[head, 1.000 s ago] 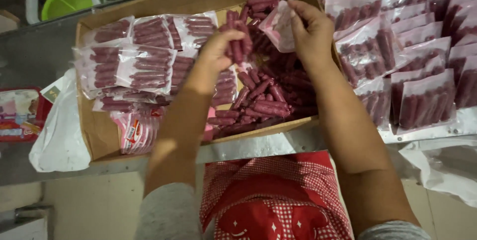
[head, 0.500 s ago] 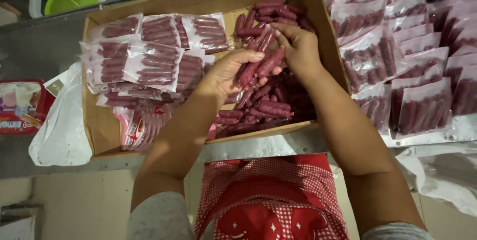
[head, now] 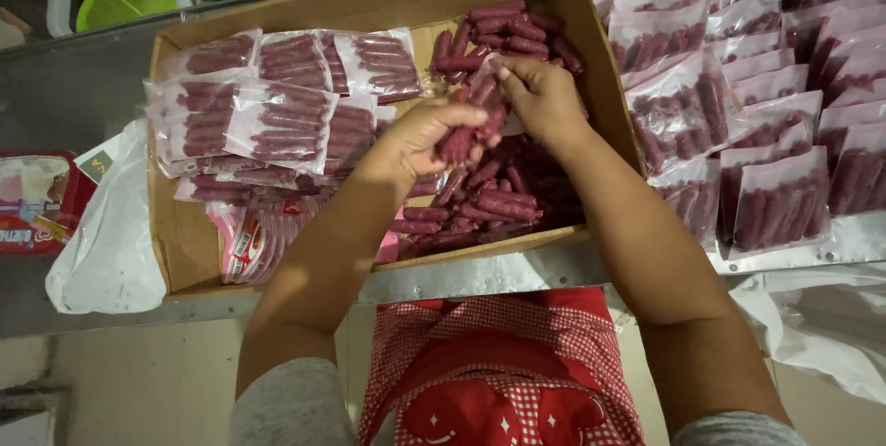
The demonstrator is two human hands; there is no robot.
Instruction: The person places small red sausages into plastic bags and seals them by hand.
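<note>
Sausages (head: 471, 123), red and thin, fill both hands above the loose heap in the right half of the cardboard box (head: 185, 243). The left hand (head: 429, 132) cups a bunch; the right hand (head: 540, 95) pinches some by a clear bag. Half a second ago both hands were deeper, nearer the heap. Filled packs (head: 277, 114) lie left.

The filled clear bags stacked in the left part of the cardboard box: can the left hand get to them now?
Probably yes. The left hand holds red sausages beside the filled bags, which lie uncovered on top in the open cardboard box. Nothing stands between, though the hand is full.
</note>
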